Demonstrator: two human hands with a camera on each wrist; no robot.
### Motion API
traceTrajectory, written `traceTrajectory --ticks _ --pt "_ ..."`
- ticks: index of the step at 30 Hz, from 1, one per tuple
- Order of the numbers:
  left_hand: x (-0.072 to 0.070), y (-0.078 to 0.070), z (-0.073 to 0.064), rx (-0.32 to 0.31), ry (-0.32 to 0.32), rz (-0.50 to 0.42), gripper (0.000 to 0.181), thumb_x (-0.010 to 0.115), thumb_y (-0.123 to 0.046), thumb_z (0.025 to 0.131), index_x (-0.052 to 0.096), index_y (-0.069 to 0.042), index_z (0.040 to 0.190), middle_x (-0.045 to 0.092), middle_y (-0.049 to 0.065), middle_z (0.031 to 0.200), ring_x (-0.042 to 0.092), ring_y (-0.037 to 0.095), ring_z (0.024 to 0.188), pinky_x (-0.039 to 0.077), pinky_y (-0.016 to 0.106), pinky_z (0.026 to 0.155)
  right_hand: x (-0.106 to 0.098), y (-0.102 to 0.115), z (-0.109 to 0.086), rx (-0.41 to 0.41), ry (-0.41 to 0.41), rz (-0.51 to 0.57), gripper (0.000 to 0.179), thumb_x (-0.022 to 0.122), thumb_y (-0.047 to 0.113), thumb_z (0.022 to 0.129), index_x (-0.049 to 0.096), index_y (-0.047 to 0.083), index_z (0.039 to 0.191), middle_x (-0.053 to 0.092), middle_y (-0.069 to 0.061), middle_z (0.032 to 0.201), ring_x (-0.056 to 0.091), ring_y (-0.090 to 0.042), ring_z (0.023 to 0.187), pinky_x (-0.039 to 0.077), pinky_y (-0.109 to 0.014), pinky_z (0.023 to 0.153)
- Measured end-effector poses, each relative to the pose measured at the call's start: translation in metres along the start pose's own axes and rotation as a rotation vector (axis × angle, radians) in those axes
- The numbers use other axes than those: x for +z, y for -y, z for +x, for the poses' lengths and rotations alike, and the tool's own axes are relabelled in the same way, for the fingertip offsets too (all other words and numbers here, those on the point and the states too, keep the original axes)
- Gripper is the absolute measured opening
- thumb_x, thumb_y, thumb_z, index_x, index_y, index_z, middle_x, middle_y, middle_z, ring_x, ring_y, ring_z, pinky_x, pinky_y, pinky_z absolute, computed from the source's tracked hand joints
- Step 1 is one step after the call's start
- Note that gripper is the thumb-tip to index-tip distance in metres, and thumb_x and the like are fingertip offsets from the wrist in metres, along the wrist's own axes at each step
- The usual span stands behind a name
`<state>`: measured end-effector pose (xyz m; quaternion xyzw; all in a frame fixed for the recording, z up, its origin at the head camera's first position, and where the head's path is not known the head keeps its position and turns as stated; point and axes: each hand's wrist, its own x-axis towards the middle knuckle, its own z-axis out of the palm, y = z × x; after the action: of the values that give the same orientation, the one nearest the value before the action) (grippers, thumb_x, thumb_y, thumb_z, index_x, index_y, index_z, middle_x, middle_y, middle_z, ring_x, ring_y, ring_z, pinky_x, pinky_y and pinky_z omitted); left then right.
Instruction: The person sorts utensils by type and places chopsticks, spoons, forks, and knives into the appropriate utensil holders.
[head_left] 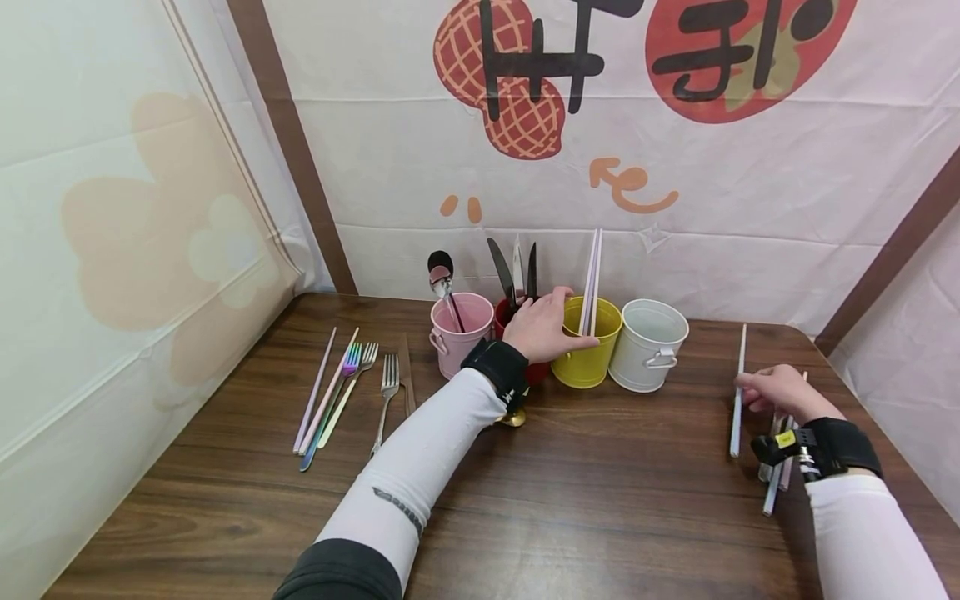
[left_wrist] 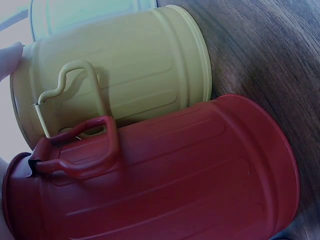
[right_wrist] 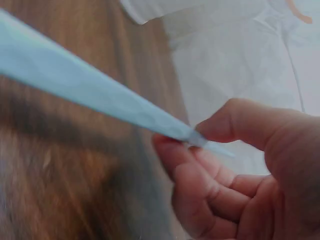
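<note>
Right hand (head_left: 780, 392): the grip is grasping a pale blue chopstick (head_left: 737, 421), pinched between thumb and fingertips. The item is held at the right side of the surface (head_left: 637, 500), above or on it; contact cannot be determined. It tapers from a thick end toward the wearer to a slender far tip. The right wrist view shows shallow oval dimples along its face and a greyish section at the pinch. More chopsticks (head_left: 772, 492) lie beneath this hand, partly hidden.

Left hand (head_left: 546, 327): the grip is loose, fingers extended over the red bucket (left_wrist: 165, 180) and thumb along the near rim of the yellow bucket (head_left: 581, 367). The latter stands upright between the red bucket and the white bucket (head_left: 648, 354), with ribbed walls, a rolled rim and a bent side handle. Pale chopsticks (head_left: 591, 287) lean inside it.

Markings: large dark characters on the wall cloth (head_left: 375, 158), some cut off, not read. Grey sleeve lettering (head_left: 399, 510) is illegible. A yellow label (head_left: 786, 439) on the right wrist device is too small to read.
</note>
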<state>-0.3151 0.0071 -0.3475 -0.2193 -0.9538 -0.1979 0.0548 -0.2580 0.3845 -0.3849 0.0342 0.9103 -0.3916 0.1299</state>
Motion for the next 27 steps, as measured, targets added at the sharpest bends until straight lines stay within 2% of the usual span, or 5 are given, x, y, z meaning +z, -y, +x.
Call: traceTrajectory --ticks 9,17,19,23,27 --pt "0.0 0.0 -0.001 0.002 0.004 -0.007 0.085 0.065 -0.067 0.08 0.038 -0.011 0.138 0.058 0.004 0.13 0.051 0.019 0.123 0.025 0.048 0.112 0.0 0.026 -0.004 -0.184 -0.206 0.3 0.024 0.047 0.016 0.099 0.052 -0.007 0.103 0.066 0.014 0.069 0.06 -0.004 0.054 0.043 -0.021 0.046" --pt "-0.001 0.0 -0.001 0.002 -0.002 -0.006 0.085 0.065 -0.067 0.079 0.039 -0.012 0.138 0.059 0.004 0.129 0.052 0.019 0.121 0.027 0.046 0.111 -0.01 0.083 -0.01 -0.354 -0.351 0.539 0.003 0.052 0.007 0.097 0.052 0.01 0.098 0.069 0.012 0.067 0.06 -0.003 0.051 0.04 -0.015 0.042" --pt "-0.001 0.001 0.0 0.001 -0.007 0.002 0.085 0.065 -0.068 0.079 0.039 -0.012 0.137 0.059 0.004 0.128 0.053 0.019 0.119 0.028 0.045 0.11 -0.012 0.099 -0.011 -0.405 -0.378 0.576 0.007 0.054 0.007 0.096 0.055 0.013 0.098 0.07 0.011 0.068 0.06 -0.004 0.051 0.039 -0.014 0.042" --pt "0.0 0.001 0.002 0.0 -0.012 0.011 0.084 0.064 -0.069 0.079 0.039 -0.013 0.137 0.059 0.003 0.126 0.054 0.019 0.117 0.03 0.044 0.109 -0.012 0.127 -0.012 -0.499 -0.421 0.549 0.015 0.057 0.008 0.097 0.063 0.022 0.098 0.07 0.013 0.073 0.062 -0.004 0.054 0.043 -0.014 0.045" --pt "0.001 0.001 0.002 0.002 -0.011 0.006 0.084 0.065 -0.069 0.079 0.039 -0.013 0.137 0.059 0.004 0.126 0.053 0.02 0.117 0.03 0.045 0.11 -0.005 0.146 -0.01 -0.614 -0.429 0.595 0.016 0.057 0.005 0.096 0.065 0.018 0.098 0.071 0.01 0.077 0.065 -0.006 0.056 0.049 -0.014 0.05"
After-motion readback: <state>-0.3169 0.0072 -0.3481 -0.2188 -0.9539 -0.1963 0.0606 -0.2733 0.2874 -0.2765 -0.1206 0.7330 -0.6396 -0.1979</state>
